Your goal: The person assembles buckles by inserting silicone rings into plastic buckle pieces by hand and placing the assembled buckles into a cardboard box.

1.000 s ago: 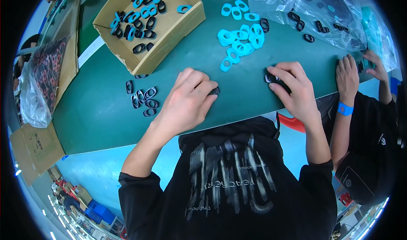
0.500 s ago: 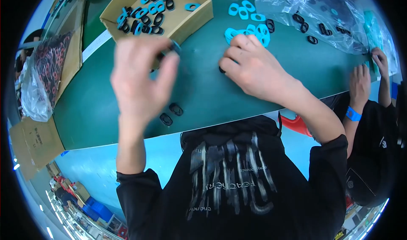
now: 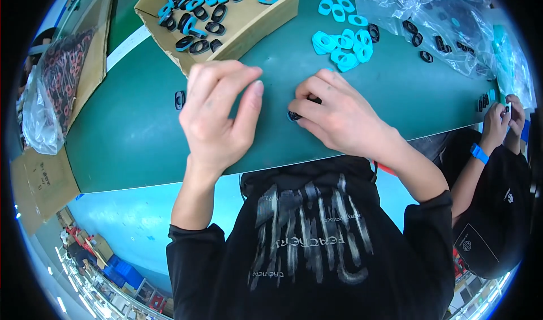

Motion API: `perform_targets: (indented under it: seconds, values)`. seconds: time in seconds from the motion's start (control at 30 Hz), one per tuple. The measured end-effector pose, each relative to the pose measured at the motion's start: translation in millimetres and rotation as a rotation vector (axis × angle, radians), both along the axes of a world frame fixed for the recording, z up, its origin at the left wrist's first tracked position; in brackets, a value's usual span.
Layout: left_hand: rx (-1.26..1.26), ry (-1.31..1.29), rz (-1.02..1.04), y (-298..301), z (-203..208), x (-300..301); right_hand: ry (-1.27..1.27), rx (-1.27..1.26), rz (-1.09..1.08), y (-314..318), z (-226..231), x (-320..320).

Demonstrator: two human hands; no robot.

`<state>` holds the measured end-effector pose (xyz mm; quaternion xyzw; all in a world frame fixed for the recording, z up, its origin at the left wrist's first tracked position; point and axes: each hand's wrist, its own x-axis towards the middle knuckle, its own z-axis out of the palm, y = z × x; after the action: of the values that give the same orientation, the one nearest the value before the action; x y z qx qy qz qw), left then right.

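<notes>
My left hand point(image 3: 218, 113) hovers above the green table in front of the cardboard box, thumb and fingers apart with nothing seen between them. To its right, the bent fingers of my right hand point(image 3: 342, 112) grip a small black oval ring with a teal edge point(image 3: 293, 116) close to the tabletop. Another dark bit point(image 3: 314, 99) shows between those fingers, mostly covered. Just beyond my right hand lies a pile of flat teal oval rings point(image 3: 344, 44). One black oval ring point(image 3: 180, 100) rests left of my left hand.
An open cardboard box point(image 3: 263, 30) holds many black and teal rings. Clear plastic point(image 3: 413, 9) and loose black rings point(image 3: 426, 56) lie at the back right. A bag of dark red-marked rings point(image 3: 63, 76) stands far left. At right, another person's hands point(image 3: 499, 123) handle small pieces.
The black-and-teal ring near my left fingers is gone from them, and that hand has moved right. Two black rings near the front edge are no longer visible. My right hand grips a ring.
</notes>
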<state>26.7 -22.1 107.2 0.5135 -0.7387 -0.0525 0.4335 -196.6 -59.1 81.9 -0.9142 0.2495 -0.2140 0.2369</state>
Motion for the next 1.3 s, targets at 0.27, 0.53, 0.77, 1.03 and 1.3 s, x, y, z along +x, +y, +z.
perform_targets:
  seconds: [0.27,0.53,0.77,1.03,1.3]
  values:
    - [0.132,0.051,0.072,23,-14,5,-0.02,0.079,0.098,-7,0,-2]
    - [0.228,-0.018,-0.078,35,-17,-12,-0.012,0.015,-0.159,12,14,-16]
    - [0.349,-0.116,-0.119,33,-23,-35,0.133,0.114,-0.324,25,20,-40]
    - [0.388,-0.126,-0.285,35,-11,-40,0.042,0.159,-0.137,12,6,-39]
    - [0.366,-0.219,-0.234,42,-16,-42,0.048,0.142,-0.298,-3,13,-29]
